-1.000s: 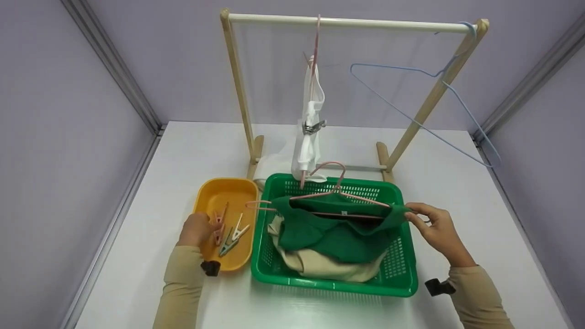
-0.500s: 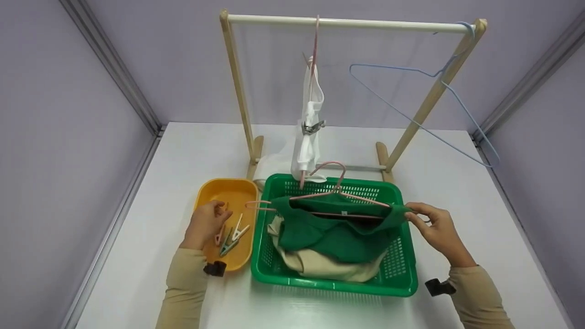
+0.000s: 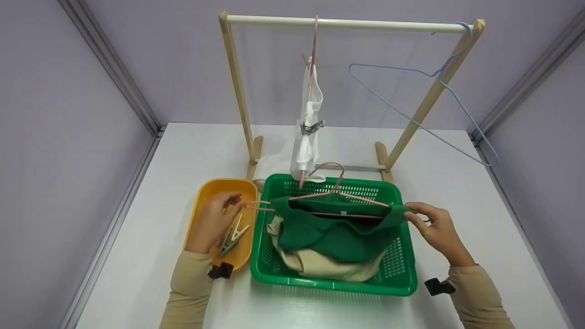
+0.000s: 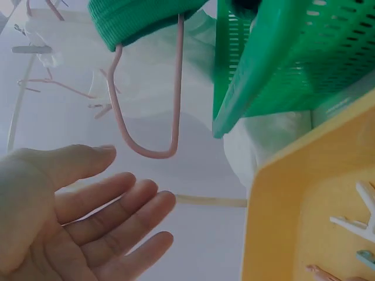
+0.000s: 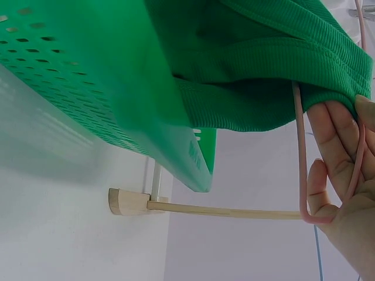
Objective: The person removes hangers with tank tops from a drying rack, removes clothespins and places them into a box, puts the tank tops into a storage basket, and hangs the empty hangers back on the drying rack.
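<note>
In the head view a green sleeveless top (image 3: 315, 235) lies over the green basket (image 3: 333, 286), with a pink hanger (image 3: 361, 198) through it. The hanger's left end (image 4: 177, 99) sticks out of the ribbed armhole in the left wrist view. My left hand (image 3: 211, 226) is beside that end, fingers loose and apart from the wire, over the yellow tray (image 3: 196, 208). My right hand (image 3: 438, 230) pinches the ribbed edge of the top at the hanger's right end (image 5: 301, 158). Cream cloth (image 3: 329, 269) lies beneath the top.
A rack with a white bar (image 3: 388, 24) stands behind. From it hang a white garment (image 3: 308, 114) with a metal clip (image 3: 312, 127) and a bare blue hanger (image 3: 388, 67). White (image 3: 240, 228) and grey clothespins (image 3: 227, 245) lie in the tray.
My left hand has risen from the clothespins in the tray and moved forward and right to the hanger's left end. The right hand, the top and the basket stay put.
</note>
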Demonstrator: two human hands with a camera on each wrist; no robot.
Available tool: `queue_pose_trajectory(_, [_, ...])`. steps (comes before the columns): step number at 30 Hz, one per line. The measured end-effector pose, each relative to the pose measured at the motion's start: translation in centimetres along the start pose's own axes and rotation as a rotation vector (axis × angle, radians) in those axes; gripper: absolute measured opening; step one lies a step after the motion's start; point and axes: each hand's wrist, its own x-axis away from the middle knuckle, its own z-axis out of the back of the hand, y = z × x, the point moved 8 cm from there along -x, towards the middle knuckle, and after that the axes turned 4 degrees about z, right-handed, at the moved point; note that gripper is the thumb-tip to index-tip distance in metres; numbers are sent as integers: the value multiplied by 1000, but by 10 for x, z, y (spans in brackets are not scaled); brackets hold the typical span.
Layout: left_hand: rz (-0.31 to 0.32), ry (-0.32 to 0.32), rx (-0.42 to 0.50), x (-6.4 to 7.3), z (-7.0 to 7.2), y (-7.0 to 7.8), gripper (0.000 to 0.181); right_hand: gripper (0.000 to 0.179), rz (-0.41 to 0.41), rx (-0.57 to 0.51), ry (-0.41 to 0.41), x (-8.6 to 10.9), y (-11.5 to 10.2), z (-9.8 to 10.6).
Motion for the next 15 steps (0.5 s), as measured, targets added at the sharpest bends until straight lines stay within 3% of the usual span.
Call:
queue_pose_trajectory(8, [-102, -2, 58, 1, -3, 18, 25, 22, -11, 2, -11, 0, 0, 0])
queue_pose_trajectory(15, [-90, -38, 70, 1, -8, 22, 23, 22, -13, -1, 1, 1, -1, 0])
